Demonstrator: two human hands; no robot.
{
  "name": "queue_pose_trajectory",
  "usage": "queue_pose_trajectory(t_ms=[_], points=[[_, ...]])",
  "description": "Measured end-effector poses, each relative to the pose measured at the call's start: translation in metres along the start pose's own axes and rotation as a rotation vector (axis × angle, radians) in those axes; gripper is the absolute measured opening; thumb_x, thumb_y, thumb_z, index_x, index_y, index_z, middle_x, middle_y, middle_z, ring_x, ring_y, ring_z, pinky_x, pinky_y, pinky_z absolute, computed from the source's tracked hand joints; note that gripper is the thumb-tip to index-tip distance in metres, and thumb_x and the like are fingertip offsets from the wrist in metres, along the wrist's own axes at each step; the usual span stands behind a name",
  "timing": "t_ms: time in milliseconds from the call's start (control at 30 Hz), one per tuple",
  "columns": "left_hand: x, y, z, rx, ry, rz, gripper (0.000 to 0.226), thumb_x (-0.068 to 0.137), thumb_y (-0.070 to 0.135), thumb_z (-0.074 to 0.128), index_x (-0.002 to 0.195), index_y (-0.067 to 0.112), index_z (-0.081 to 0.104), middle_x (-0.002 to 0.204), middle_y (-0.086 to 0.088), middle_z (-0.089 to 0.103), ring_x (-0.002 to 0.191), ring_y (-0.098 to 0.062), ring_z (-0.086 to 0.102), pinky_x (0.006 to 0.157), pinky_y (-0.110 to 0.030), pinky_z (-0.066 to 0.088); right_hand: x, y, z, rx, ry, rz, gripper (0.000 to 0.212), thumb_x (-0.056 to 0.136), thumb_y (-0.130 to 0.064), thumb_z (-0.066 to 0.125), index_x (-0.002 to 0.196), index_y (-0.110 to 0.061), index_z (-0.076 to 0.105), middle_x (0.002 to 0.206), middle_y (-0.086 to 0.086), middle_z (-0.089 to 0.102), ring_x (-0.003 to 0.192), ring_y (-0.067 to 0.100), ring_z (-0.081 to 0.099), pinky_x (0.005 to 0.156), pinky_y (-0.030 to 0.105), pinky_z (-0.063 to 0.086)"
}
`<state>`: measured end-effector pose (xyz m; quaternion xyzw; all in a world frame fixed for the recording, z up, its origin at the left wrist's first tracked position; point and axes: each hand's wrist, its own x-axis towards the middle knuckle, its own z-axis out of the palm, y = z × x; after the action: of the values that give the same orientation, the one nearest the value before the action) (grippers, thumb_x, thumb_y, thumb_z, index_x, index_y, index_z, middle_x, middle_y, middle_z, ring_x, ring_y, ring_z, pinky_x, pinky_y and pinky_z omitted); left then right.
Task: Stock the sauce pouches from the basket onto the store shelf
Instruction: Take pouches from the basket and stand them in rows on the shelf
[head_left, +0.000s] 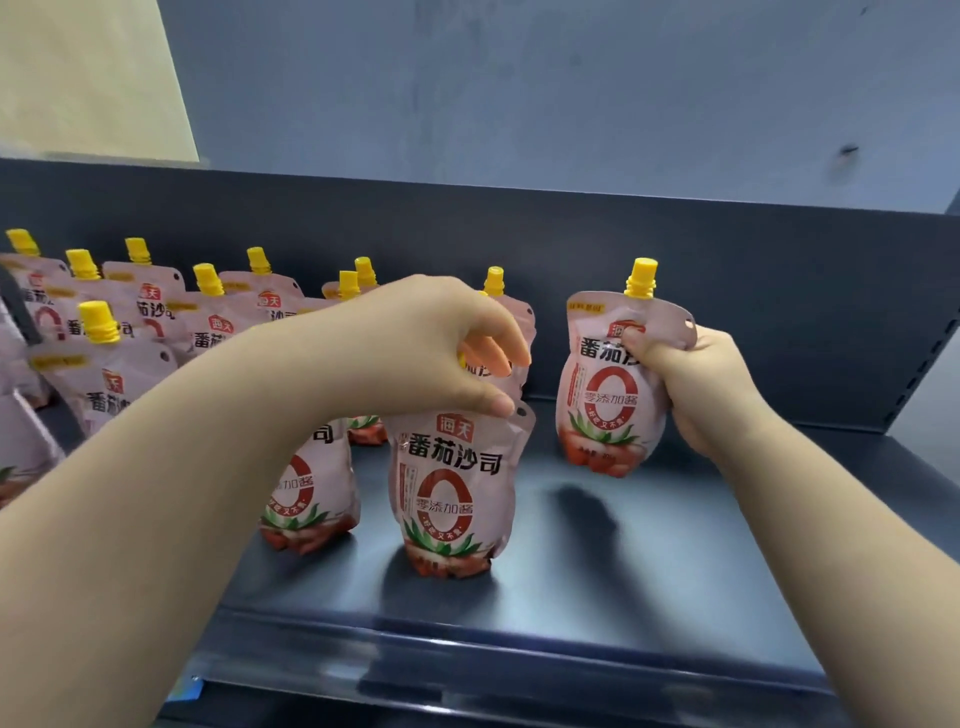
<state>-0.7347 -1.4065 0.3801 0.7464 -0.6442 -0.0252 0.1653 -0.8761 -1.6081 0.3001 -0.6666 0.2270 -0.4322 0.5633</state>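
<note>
Fingertips of our left hand (431, 343) pinch the top of a front pouch (457, 493) that stands upright near the shelf's front edge, its cap hidden under the palm, while our right hand (696, 384) is clenched around the upper right side of a second pouch (613, 384), upright farther back and to the right with its yellow cap (642, 278) showing. Beyond our left forearm, more pouches (156, 312) stand in rows across the left of the dark shelf (649, 571), against its back panel (779, 270).
</note>
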Motion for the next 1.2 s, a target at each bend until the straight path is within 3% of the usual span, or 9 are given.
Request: queue_pose_trajectory(t_ms=[233, 400, 500, 600, 733, 867, 967, 1100, 1200], points=[[0.01, 0.02, 0.003, 0.042, 0.101, 0.049, 0.026, 0.085, 0.048, 0.055, 0.108, 0.041, 0.062, 0.105, 0.02, 0.067, 0.102, 0.0, 0.058, 0.094, -0.028, 0.047, 0.053, 0.013, -0.015, -0.039, -0.018, 0.107, 0.008, 0.088, -0.02, 0.063, 0.086, -0.013, 0.067, 0.075, 0.0, 0.075, 0.07, 0.02, 0.072, 0.063, 0.035, 0.059], [0.016, 0.027, 0.007, 0.06, 0.197, 0.061, 0.03, 0.086, 0.049, 0.051, 0.114, 0.042, 0.061, 0.115, 0.02, 0.064, 0.108, -0.001, 0.056, 0.094, -0.031, 0.047, 0.078, 0.039, -0.019, -0.007, -0.03, 0.164, 0.011, 0.088, -0.022, 0.063, 0.093, -0.013, 0.067, 0.089, 0.008, 0.073, 0.08, 0.025, 0.07, 0.074, 0.04, 0.055], [0.02, 0.027, 0.009, 0.106, 0.177, 0.035, 0.034, 0.088, 0.049, 0.048, 0.12, 0.042, 0.057, 0.117, 0.02, 0.064, 0.109, -0.003, 0.057, 0.093, -0.032, 0.048, 0.083, 0.055, -0.021, -0.005, -0.058, 0.224, 0.021, 0.091, -0.031, 0.058, 0.098, -0.013, 0.066, 0.1, 0.013, 0.071, 0.09, 0.028, 0.068, 0.081, 0.043, 0.054], [0.02, 0.026, 0.012, 0.143, 0.147, -0.004, 0.035, 0.089, 0.05, 0.045, 0.123, 0.044, 0.054, 0.119, 0.02, 0.062, 0.106, -0.003, 0.056, 0.088, -0.026, 0.048, 0.088, 0.057, -0.022, 0.02, -0.073, 0.247, 0.021, 0.092, -0.032, 0.056, 0.095, -0.015, 0.067, 0.094, 0.008, 0.072, 0.088, 0.026, 0.069, 0.081, 0.042, 0.054], [0.019, 0.024, 0.017, 0.215, 0.102, -0.038, 0.039, 0.092, 0.053, 0.038, 0.128, 0.045, 0.049, 0.124, 0.016, 0.06, 0.112, -0.006, 0.054, 0.089, -0.032, 0.049, 0.09, 0.055, -0.021, -0.022, -0.092, 0.252, 0.02, 0.09, -0.032, 0.058, 0.096, -0.015, 0.067, 0.094, 0.008, 0.073, 0.089, 0.026, 0.069, 0.082, 0.042, 0.054], [0.015, 0.023, 0.018, 0.249, 0.063, -0.045, 0.042, 0.092, 0.054, 0.034, 0.132, 0.044, 0.044, 0.133, 0.016, 0.054, 0.122, -0.008, 0.049, 0.095, -0.038, 0.048, 0.084, 0.048, -0.025, -0.101, -0.062, 0.196, 0.032, 0.086, -0.031, 0.065, 0.112, -0.013, 0.064, 0.105, 0.01, 0.071, 0.092, 0.022, 0.069, 0.075, 0.032, 0.055], [0.011, 0.021, 0.016, 0.277, 0.065, -0.048, 0.043, 0.093, 0.055, 0.032, 0.133, 0.044, 0.043, 0.136, 0.016, 0.052, 0.124, -0.009, 0.047, 0.095, -0.04, 0.048, 0.078, 0.037, -0.029, -0.267, 0.017, 0.069, 0.041, 0.087, -0.032, 0.063, 0.123, -0.013, 0.059, 0.116, 0.004, 0.065, 0.099, 0.012, 0.063, 0.077, 0.022, 0.05], [0.006, 0.019, 0.017, 0.322, 0.078, -0.024, 0.045, 0.094, 0.055, 0.031, 0.135, 0.042, 0.041, 0.138, 0.016, 0.049, 0.127, -0.009, 0.045, 0.094, -0.038, 0.048, 0.06, 0.017, -0.033, -0.635, 0.141, -0.077, 0.047, 0.094, -0.039, 0.051, 0.138, -0.022, 0.046, 0.142, -0.001, 0.048, 0.131, 0.016, 0.043, 0.103, 0.03, 0.036], [-0.002, 0.021, 0.02, 0.338, 0.112, 0.039, 0.046, 0.093, 0.055, 0.03, 0.136, 0.041, 0.041, 0.139, 0.018, 0.047, 0.129, -0.008, 0.042, 0.096, -0.034, 0.045, 0.036, -0.003, -0.027, -0.99, 0.132, -0.175, 0.05, 0.097, -0.041, 0.041, 0.145, -0.028, 0.032, 0.154, -0.005, 0.029, 0.143, 0.014, 0.022, 0.112, 0.036, 0.024]])
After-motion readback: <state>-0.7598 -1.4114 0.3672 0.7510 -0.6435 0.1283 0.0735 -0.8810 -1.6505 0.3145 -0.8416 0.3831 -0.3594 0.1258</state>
